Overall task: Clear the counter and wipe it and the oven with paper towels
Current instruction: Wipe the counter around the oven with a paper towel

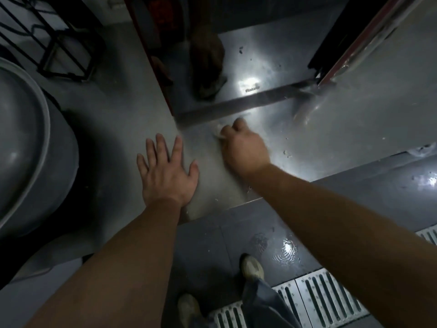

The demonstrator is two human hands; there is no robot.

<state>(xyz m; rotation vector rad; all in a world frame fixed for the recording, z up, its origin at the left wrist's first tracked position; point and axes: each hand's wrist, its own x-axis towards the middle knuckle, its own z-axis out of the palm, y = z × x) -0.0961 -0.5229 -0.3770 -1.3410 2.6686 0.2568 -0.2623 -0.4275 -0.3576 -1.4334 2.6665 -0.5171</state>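
Note:
My right hand (243,147) grips a crumpled white paper towel (218,132) and presses it on the steel counter (331,129), right at the foot of the oven. The oven's shiny steel front (255,67) rises behind the counter and mirrors the hand. My left hand (168,171) lies flat, fingers spread, on the counter near its front edge, just left of the right hand. Small white crumbs dot the counter around and to the right of the towel.
A large round metal basin (23,147) stands at the left. A black wire rack (54,43) sits at the back left. Below the counter edge are wet dark floor tiles (283,252), a metal drain grate (319,301) and my shoes.

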